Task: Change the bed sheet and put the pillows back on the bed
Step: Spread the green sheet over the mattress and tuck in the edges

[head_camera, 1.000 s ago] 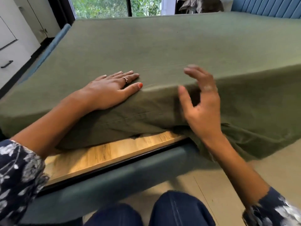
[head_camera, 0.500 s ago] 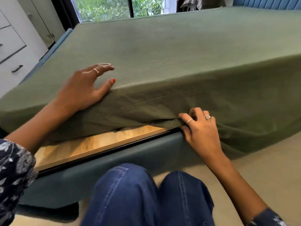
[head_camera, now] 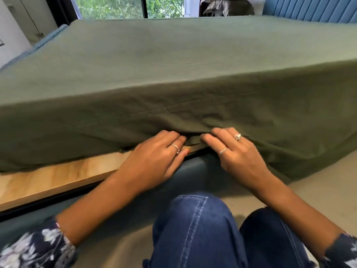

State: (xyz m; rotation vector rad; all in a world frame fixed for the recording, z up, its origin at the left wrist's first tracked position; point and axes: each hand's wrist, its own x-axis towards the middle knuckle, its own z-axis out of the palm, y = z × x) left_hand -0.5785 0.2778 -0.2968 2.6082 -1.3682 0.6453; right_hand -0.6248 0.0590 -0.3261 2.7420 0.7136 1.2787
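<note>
An olive green bed sheet [head_camera: 173, 74] covers the mattress and hangs down its near side. My left hand [head_camera: 154, 157] and my right hand [head_camera: 237, 153] lie side by side at the mattress's lower edge. Their fingertips are pushed in under the sheet's hanging edge, between the mattress and the wooden bed base [head_camera: 54, 176], so the fingertips are hidden. To the left of my hands the sheet's edge is tucked in. To the right of them the sheet hangs loose down to the floor. No pillows are in view.
The teal padded bed frame [head_camera: 108, 202] runs below the wooden base. My knees in blue jeans [head_camera: 202, 233] are close to it on the beige floor. A blue headboard [head_camera: 313, 8] stands far right, a window [head_camera: 116, 6] at the back, white cabinets far left.
My left hand has come down from the top of the mattress to its lower edge, beside my right hand. My right hand stayed at the edge, fingers deeper under the sheet.
</note>
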